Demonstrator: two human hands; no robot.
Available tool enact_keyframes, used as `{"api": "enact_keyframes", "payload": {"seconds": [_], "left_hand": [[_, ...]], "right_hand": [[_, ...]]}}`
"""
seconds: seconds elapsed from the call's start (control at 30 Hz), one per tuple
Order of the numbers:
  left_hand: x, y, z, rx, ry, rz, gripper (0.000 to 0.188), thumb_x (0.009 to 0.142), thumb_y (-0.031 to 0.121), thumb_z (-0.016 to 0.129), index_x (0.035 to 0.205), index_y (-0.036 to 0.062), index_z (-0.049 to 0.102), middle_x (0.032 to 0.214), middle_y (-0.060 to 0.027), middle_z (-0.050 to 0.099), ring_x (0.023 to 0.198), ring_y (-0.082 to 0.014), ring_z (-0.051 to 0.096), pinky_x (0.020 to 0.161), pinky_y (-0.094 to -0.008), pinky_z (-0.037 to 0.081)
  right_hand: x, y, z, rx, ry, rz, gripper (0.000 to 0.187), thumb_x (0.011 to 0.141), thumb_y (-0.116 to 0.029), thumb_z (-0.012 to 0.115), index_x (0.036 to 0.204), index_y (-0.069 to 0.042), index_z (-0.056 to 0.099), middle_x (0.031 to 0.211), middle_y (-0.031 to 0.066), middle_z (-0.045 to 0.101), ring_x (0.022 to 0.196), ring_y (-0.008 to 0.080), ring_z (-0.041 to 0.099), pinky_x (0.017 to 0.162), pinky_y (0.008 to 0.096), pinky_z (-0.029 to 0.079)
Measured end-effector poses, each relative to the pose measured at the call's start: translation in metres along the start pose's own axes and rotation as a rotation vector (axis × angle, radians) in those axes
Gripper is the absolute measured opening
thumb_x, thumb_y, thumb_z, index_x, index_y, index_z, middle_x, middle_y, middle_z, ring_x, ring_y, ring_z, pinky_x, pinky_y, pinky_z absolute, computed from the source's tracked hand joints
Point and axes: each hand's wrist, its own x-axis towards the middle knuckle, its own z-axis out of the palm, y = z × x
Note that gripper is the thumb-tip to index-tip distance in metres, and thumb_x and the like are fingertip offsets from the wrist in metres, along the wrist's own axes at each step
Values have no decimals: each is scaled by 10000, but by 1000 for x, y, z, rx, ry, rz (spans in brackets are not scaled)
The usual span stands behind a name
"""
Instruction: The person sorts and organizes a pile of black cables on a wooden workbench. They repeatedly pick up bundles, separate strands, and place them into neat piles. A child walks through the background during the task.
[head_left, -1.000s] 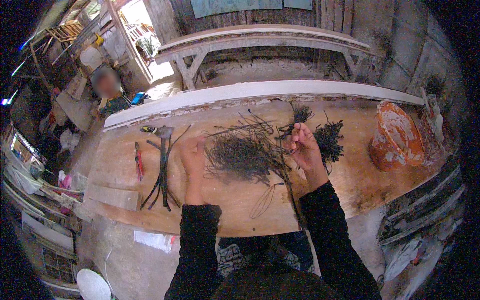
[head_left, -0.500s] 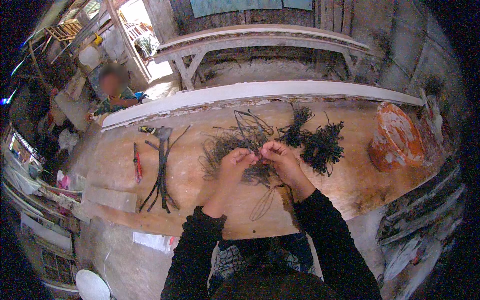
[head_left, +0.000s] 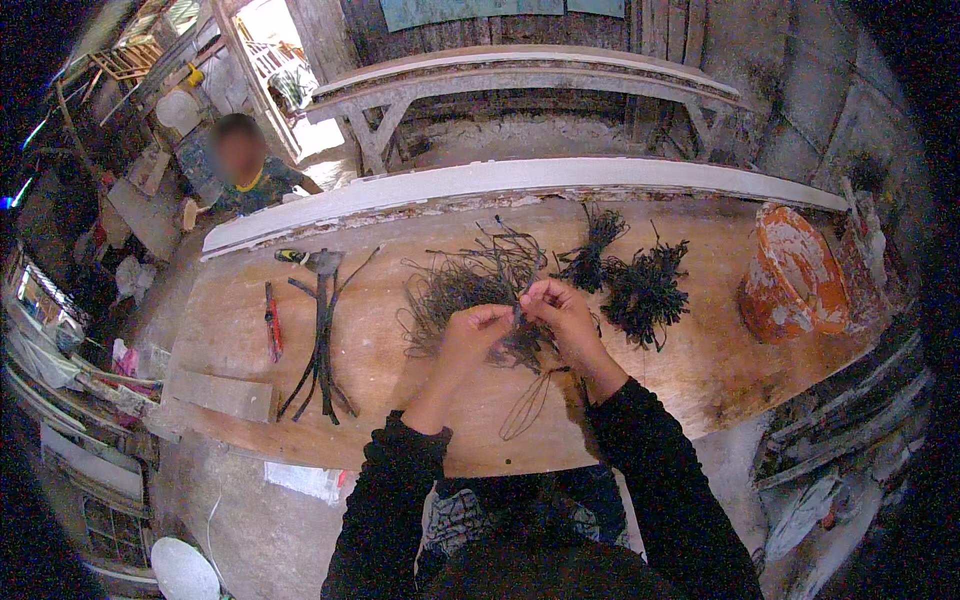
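My left hand and my right hand meet over the middle of the wooden table, fingertips pinched close together. Between them is a thin dark strand, mostly hidden by the fingers. Under and beyond the hands spreads a loose tangle of dark strands, some looping toward the far side. Just right of it lie two dense black bundles, a smaller bundle and a bushier bundle. A thin loop of strand lies nearer me, below my right hand.
Long black strips lie at left, beside a red-handled tool and a scraper. An orange plaster-smeared bucket stands at right. A long white board runs along the far edge. A person is at the far left.
My hands stay pinched at nearly the same spot, with my left hand shifted very slightly. The person at the far left has moved more upright and a little right.
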Motion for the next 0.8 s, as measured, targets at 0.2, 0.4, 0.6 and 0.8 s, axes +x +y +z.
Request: {"api": "enact_keyframes", "payload": {"seconds": [0.2, 0.4, 0.6, 0.8], "left_hand": [[-2, 3, 0, -35, -65, -21, 186, 789, 138, 557, 913, 4, 594, 780, -33, 598, 633, -88, 541, 481, -218, 472], [-3, 4, 1, -49, -108, -20, 171, 784, 94, 544, 920, 4, 593, 802, -40, 602, 658, -96, 557, 487, -219, 481], [-2, 2, 2, -87, -145, -25, 180, 797, 71, 499, 937, -5, 583, 834, -48, 598, 685, -103, 561, 488, -223, 486], [-3, 4, 1, -225, -125, -79, 210, 807, 167, 531, 948, 21, 582, 741, -16, 560, 595, -90, 538, 461, -225, 487]], "right_hand": [[1, 2, 2, -19, 34, -8, 85, 740, -116, 610, 731, -81, 534, 703, -19, 532, 655, 76, 484, 598, 208, 388], [3, 8, -2, -64, 32, 13, 99, 735, -122, 618, 742, -78, 530, 697, -18, 529, 666, 71, 486, 607, 208, 391], [5, 13, -5, -62, 52, -25, 101, 722, -94, 628, 727, -70, 530, 680, -24, 531, 621, 60, 481, 570, 200, 393], [4, 10, -1, -74, 80, -62, 102, 715, -76, 632, 721, -64, 531, 663, -20, 540, 601, 59, 487, 554, 194, 396]]}}
